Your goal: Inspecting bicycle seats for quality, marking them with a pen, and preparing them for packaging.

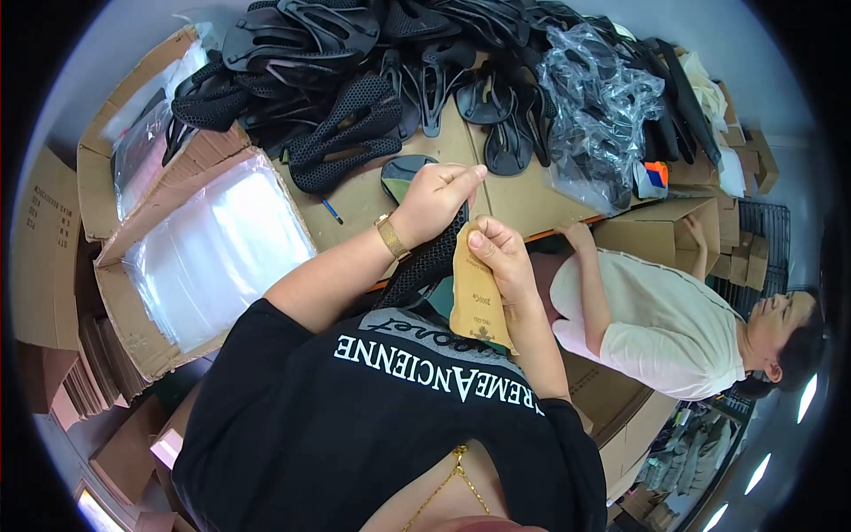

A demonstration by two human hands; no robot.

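Note:
My left hand (436, 197), with a gold watch on the wrist, grips the upper end of a black mesh bicycle saddle (424, 262) held upright against my chest over the table edge. My right hand (498, 252) pinches the top of a tan paper card (479, 297) that lies against the saddle's right side. Part of the saddle is hidden behind the card and my black shirt. Both hands are close together, almost touching.
A heap of black saddles (341, 80) covers the far side of the cardboard-topped table (523, 199), with crumpled clear plastic (594, 106) at the right. A carton of clear bags (213, 248) stands at the left. A blue pen (331, 210) lies nearby. A person in a white shirt (656, 324) handles a box (660, 230) at the right.

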